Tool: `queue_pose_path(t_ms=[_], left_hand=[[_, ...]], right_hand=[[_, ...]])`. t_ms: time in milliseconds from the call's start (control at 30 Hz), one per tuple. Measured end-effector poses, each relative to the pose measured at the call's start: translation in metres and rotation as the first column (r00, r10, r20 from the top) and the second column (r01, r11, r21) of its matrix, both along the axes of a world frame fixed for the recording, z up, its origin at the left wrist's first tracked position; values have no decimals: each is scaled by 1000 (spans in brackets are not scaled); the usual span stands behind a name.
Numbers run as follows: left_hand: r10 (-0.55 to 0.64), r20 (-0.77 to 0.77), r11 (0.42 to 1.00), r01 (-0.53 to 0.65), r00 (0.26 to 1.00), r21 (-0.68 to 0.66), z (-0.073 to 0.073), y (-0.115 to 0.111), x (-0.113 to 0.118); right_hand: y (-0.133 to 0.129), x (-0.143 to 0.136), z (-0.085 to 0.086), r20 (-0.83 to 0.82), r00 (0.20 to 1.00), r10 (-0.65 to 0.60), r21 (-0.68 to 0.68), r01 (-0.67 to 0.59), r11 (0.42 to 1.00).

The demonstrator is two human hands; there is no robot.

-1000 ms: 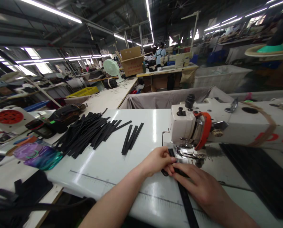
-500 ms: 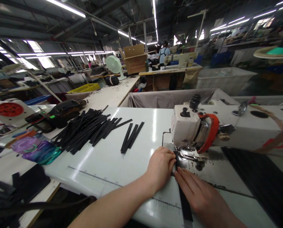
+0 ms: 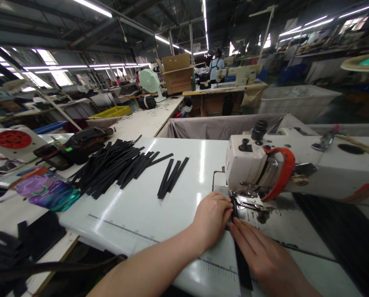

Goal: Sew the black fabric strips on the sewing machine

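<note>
A long black strip runs from the table's front edge up to the needle area of a white sewing machine. My left hand has its fingers closed on the strip's left side, close to the presser foot. Just below it, my right hand lies with fingers stretched out along the strip's right edge, fingertips touching it. Left of my hands, several loose black strips lie on the pale table, near a large pile of similar strips.
A purple and teal pouch and a dark bag are at the left. Wide black material lies right of the machine. Behind stand a green fan, a cardboard box and a person in light blue.
The view has shifted slightly, so the machine appears a little farther right. Both hands keep nearly the same places at the strip.
</note>
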State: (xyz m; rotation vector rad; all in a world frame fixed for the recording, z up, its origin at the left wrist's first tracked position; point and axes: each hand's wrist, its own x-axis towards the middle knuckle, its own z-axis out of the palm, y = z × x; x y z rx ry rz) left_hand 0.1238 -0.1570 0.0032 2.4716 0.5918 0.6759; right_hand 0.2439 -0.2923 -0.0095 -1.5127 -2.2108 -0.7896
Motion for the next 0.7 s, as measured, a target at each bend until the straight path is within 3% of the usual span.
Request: queue_pose_path(t_ms=[700], left_hand=[[14, -75, 1000, -13, 997, 22, 6, -3, 4]], right_hand=[[5, -3, 4, -97, 995, -37, -43, 33, 999]])
